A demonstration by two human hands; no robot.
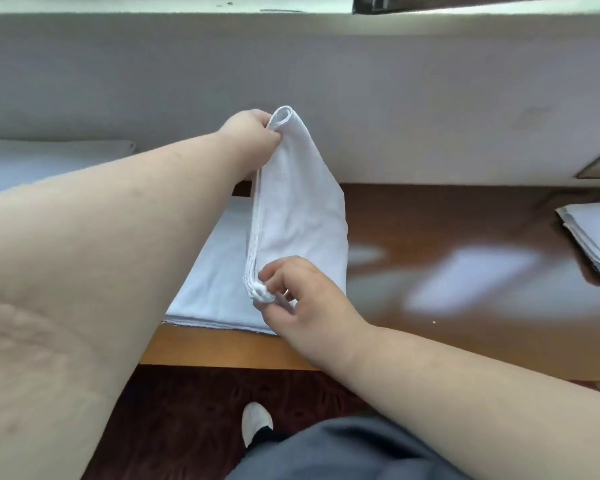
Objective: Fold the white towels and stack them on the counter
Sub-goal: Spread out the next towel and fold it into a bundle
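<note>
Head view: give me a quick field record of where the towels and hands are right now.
held towel: folded white towel, lifted above the counter
left hand: pinches its far top corner
right hand: pinches its near corner
below it: flat towel on the counter
right edge: folded towel stack
far left: more white cloth, partly hidden

Matt white cloth towel [298, 209] hangs above a glossy, smooth brown wooden counter [430, 237].
</note>
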